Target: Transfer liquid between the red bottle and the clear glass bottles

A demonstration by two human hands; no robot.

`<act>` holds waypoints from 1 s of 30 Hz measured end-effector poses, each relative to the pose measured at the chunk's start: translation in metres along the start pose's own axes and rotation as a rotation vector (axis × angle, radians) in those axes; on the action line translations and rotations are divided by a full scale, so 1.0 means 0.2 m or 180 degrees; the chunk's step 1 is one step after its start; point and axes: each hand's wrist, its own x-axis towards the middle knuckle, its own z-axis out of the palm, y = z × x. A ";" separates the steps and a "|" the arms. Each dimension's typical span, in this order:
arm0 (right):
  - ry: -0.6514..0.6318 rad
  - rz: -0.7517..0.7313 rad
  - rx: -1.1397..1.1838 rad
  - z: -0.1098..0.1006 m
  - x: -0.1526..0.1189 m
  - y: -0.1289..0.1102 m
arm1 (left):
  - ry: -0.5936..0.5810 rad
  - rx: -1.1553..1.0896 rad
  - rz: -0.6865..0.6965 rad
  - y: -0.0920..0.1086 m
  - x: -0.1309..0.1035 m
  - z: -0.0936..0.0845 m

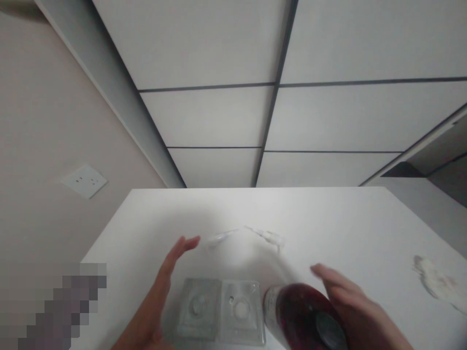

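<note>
My left hand (159, 296) is raised to the left of two clear square plastic containers, its fingers stretched out and nothing in it. The left container (189, 316) and the right container (251, 321) lie side by side, each with a round shape in the middle. Just right of them a bottle of dark red liquid (297, 311) with a dark round cap leans toward me. My right hand (352, 301) is along the bottle's right side, fingers extended; whether it touches the bottle is unclear. Beyond the containers lie two slim clear plastic pieces (221, 237) (269, 237), too faint to name.
The white tabletop (328, 218) ends at white panelled cabinet doors (219, 116). A crumpled whitish item (436, 282) lies at the right edge. On the left wall is a power socket (86, 182). Part of the lower left is pixelated.
</note>
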 end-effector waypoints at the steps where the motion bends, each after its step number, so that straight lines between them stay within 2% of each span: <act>1: 0.0274 0.0045 0.0039 -0.01 0.02 0.00 | 0.0139 0.0033 -0.0209 0.01 0.03 -0.03; 3: 0.0365 0.0209 -0.0133 -0.03 0.09 0.02 | 0.0368 0.0355 -0.0658 0.03 0.12 -0.09; 4: 0.0217 0.0380 -0.0474 -0.03 0.14 0.04 | 0.0249 0.0514 -0.0831 0.04 0.18 -0.11; 5: -0.0290 0.0555 -0.0918 -0.02 0.20 0.07 | 0.0112 0.0634 -0.0932 0.04 0.24 -0.11; 8: -0.0779 0.0658 -0.1263 0.05 0.36 0.18 | -0.0413 0.0799 -0.1097 0.02 0.40 -0.05; 10: -0.0965 0.0661 -0.1460 0.11 0.41 0.25 | -0.0557 0.0903 -0.1171 -0.01 0.47 0.01; 14: -0.1343 0.0521 -0.1590 0.18 0.41 0.35 | -0.0555 0.0825 -0.1089 -0.06 0.52 0.08; 17: -0.1295 0.0587 -0.1507 0.15 0.39 0.36 | -0.0553 0.0540 -0.1076 -0.09 0.51 0.03; 21: -0.1179 0.0774 -0.1025 0.08 0.48 0.28 | -0.0427 -0.0183 -0.1091 -0.08 0.48 -0.11; 24: -0.1342 0.0796 -0.0592 0.07 0.61 0.16 | -0.0225 -0.1281 -0.0997 -0.05 0.47 -0.18; 26: -0.1527 0.0810 -0.0380 0.08 0.69 0.07 | -0.0123 -0.1798 -0.0828 -0.04 0.46 -0.20; 30: -0.1975 0.0734 -0.0085 0.14 0.78 -0.10 | 0.0011 -0.2296 -0.0509 -0.04 0.44 -0.18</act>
